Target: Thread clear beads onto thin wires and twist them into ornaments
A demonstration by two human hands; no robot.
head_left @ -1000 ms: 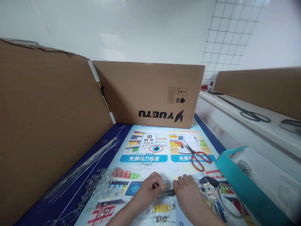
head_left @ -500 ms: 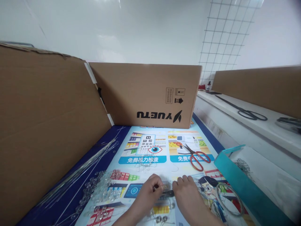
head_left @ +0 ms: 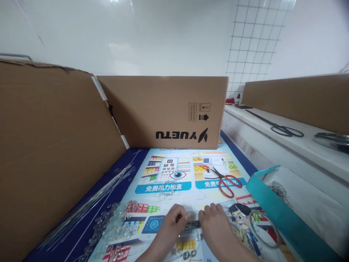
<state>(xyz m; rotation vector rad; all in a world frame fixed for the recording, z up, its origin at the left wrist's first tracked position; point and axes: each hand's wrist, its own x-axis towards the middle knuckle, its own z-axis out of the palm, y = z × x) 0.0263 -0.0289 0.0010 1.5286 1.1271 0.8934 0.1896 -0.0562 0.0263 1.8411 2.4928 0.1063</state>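
Observation:
My left hand (head_left: 170, 223) and my right hand (head_left: 214, 223) meet low in the middle of the picture, over a colourful printed mat (head_left: 188, 174). Between their fingertips they pinch a small dark tool (head_left: 192, 223) together with a tiny clear bead on wire; the exact grip of each hand is partly hidden by the fingers. A heap of clear beads (head_left: 114, 222) lies left of my left hand. Small wired bead pieces (head_left: 188, 253) lie just below the hands.
Red-handled scissors (head_left: 226, 180) lie on the mat beyond my right hand. Long thin wires (head_left: 92, 198) run along the left. A wire coil (head_left: 263, 227) and a teal-edged bag (head_left: 280, 214) are at right. Cardboard walls (head_left: 169, 109) close the back and left. Black scissors (head_left: 283, 130) rest on a white ledge.
The hands stay together on the small tool with only slight finger movement. The view has shifted a little to the right and downward.

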